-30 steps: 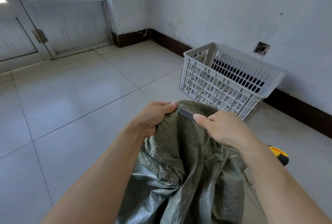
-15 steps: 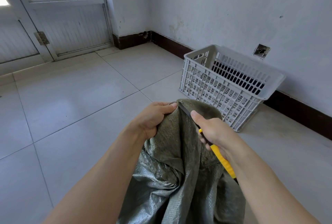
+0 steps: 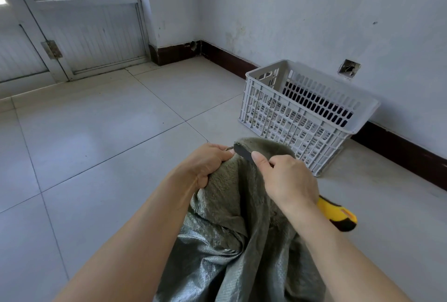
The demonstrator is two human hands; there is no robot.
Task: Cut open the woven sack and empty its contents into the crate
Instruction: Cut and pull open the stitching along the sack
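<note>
A grey-green woven sack (image 3: 232, 241) stands bunched up in front of me, its frayed top edge held high. My left hand (image 3: 206, 163) grips the sack's top at the left. My right hand (image 3: 287, 180) holds a yellow-and-black utility knife (image 3: 338, 215), thumb laid along the dark blade, and the blade tip (image 3: 243, 153) meets the sack's top edge beside my left fingers. A white slatted plastic crate (image 3: 302, 117) stands on the floor just beyond the sack, near the right wall. The sack's contents are hidden.
Pale floor tiles (image 3: 101, 137) stretch to the left and ahead. A white door (image 3: 79, 35) with a window fills the far left. Dark skirting (image 3: 399, 149) runs along the right wall behind the crate, under a small wall hole (image 3: 349, 69).
My right hand has turned, so the knife's yellow handle now sticks out to the right instead of lying along my forearm. The blade stays at the sack's top edge; my left hand keeps its grip.
</note>
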